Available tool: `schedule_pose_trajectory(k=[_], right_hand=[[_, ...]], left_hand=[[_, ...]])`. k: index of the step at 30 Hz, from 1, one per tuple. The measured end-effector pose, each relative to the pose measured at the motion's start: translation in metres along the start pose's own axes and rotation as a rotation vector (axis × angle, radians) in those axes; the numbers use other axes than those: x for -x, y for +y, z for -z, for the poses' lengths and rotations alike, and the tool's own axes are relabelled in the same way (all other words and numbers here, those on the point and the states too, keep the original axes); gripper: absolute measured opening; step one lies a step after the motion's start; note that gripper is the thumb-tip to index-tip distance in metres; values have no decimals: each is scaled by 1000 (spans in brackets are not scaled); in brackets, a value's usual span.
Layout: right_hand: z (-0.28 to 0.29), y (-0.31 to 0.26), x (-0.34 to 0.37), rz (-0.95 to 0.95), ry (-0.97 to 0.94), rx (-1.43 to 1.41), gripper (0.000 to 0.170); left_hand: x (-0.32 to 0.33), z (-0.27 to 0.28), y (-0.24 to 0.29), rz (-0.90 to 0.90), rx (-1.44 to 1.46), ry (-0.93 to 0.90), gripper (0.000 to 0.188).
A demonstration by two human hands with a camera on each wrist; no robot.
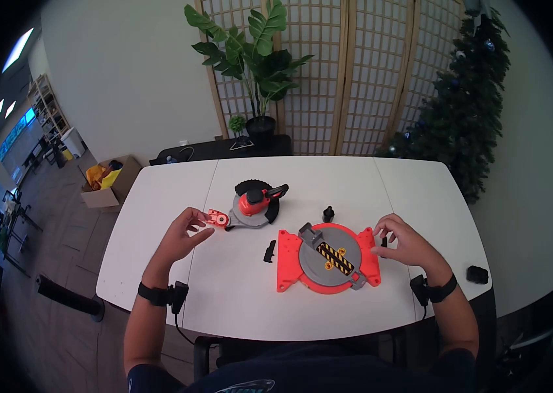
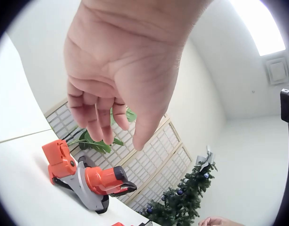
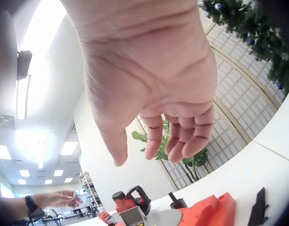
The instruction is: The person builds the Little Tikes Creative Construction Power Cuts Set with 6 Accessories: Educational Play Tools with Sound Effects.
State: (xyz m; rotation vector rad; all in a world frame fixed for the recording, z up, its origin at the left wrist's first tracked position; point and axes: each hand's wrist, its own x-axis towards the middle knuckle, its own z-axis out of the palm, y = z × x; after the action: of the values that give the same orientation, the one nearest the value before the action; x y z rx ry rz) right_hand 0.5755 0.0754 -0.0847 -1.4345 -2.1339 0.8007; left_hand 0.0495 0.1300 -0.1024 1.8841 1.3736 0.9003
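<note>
My left hand (image 1: 183,237) hovers at the left with fingers loosely bent and nothing in them. Its fingertips are beside the orange hinge end of a toy saw head (image 1: 250,208), which has a grey arm, a black blade and a black handle. On the right, my right hand (image 1: 409,243) is over the right end of an orange toy saw base (image 1: 287,265) with a round grey turntable and a black-and-yellow striped strip. In the right wrist view, this hand's palm (image 3: 149,80) shows fingers hanging loosely, holding nothing.
A flat black piece (image 1: 268,251) lies left of the base, a black knob-like piece (image 1: 328,214) behind it. Another narrow black piece (image 3: 258,207) lies beside its right end. Near the right edge of the white table (image 1: 237,301) sits a small black object (image 1: 477,274).
</note>
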Motion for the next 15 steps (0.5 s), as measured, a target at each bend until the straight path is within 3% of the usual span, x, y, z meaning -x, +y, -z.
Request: schedule_pose_trajectory(k=[3,4,6,7,9,15], right_hand=[[-8,-2,-10,58,-96,71,55],[-11,-2,-12,57,-98,71,55],[-15,-2,-16,35,-217,174,79],[-18,1,-18,34,-218,174,79],[-26,9,-20,32,-312,262,105],[-40,16,-24,-5,-434,359,130]], left_hand=[[-15,-8,9,-63,-171,19,35],[-21,-10,9,-46,-234,7,49],[-28,-14,14,-5,-337,-10,54],[-31,-16,18,36,-440,-28,59],[-36,-18,15,59,-456,-62,63],[-54,-23,-12,35,-528,-158,69]])
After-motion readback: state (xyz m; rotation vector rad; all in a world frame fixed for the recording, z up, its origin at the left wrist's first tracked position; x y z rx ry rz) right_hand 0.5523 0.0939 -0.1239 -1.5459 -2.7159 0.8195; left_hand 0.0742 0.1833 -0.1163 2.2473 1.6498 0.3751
